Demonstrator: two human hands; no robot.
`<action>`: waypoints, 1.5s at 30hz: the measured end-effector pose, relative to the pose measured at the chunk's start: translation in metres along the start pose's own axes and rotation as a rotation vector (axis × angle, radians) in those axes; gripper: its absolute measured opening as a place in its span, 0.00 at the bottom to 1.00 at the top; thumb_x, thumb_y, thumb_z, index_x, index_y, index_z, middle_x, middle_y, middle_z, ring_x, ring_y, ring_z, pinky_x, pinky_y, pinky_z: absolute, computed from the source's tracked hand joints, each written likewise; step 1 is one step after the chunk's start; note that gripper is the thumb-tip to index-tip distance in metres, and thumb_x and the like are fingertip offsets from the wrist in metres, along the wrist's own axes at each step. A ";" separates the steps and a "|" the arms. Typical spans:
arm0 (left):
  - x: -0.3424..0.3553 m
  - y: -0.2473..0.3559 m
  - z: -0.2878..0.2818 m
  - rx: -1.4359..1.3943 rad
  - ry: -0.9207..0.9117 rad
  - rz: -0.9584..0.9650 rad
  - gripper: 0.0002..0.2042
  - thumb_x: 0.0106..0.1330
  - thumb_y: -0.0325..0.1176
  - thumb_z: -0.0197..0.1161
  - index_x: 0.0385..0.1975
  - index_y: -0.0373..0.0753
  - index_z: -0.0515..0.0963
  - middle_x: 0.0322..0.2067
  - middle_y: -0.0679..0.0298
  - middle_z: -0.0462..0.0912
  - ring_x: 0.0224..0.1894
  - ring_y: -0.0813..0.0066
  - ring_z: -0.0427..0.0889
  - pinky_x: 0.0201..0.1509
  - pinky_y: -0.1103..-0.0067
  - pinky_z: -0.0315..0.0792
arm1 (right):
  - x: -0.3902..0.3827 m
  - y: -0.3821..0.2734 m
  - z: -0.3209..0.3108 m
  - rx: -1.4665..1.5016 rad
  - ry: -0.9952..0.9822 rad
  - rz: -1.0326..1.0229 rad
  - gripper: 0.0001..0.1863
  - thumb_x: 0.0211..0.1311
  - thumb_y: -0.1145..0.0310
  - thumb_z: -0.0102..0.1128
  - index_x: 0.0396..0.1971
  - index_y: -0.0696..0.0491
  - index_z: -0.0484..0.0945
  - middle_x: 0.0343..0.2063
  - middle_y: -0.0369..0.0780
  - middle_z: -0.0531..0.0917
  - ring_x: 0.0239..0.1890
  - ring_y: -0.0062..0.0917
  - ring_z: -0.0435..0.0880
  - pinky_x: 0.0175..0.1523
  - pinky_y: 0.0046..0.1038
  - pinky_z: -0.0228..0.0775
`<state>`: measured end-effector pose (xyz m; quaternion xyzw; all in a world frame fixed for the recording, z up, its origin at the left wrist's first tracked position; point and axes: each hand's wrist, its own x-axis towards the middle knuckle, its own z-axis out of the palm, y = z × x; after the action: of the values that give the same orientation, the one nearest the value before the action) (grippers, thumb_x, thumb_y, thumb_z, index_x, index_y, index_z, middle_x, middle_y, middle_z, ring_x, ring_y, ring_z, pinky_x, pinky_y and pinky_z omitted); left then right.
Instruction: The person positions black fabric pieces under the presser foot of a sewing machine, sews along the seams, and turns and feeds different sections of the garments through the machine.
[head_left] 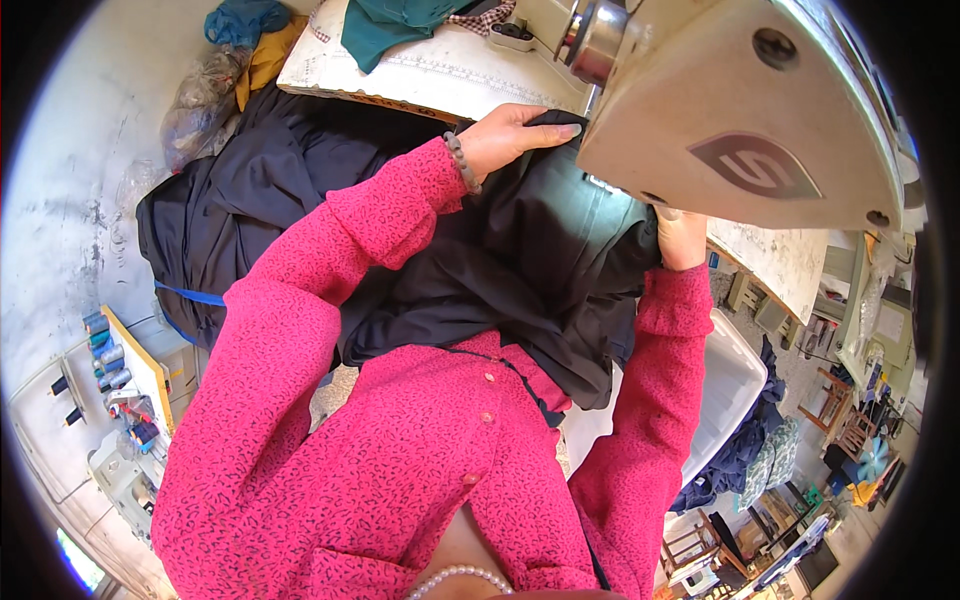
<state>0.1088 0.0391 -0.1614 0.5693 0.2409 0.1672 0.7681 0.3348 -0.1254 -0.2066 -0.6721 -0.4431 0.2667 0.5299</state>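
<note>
Black fabric (520, 270) drapes from the white sewing table (420, 80) down over my lap and off to the left. My left hand (505, 140) pinches its upper edge, thumb on top, just left of the beige sewing machine head (740, 120). My right hand (680, 235) grips the fabric at the right, below the machine head, which hides part of its fingers. The machine's lamp lights the cloth between my hands; the needle area is hidden under the head.
Teal cloth (395, 25) lies on the table's back. Bagged bundles (200, 105) lean by the left wall. Thread spools (108, 355) and another machine (115, 465) stand lower left. A white plastic bin (725, 400), dark cloth piles and wooden chairs (840, 400) are at right.
</note>
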 end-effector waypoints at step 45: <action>-0.003 0.003 0.001 0.028 -0.004 -0.049 0.21 0.66 0.38 0.59 0.53 0.29 0.73 0.47 0.63 0.79 0.48 0.80 0.75 0.57 0.81 0.66 | -0.002 -0.006 -0.007 0.144 -0.116 0.050 0.14 0.57 0.72 0.61 0.43 0.60 0.78 0.41 0.37 0.82 0.45 0.21 0.77 0.51 0.24 0.66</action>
<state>0.1064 0.0377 -0.1579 0.5744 0.2553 0.1438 0.7643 0.3380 -0.1302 -0.1991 -0.6267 -0.4359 0.3494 0.5434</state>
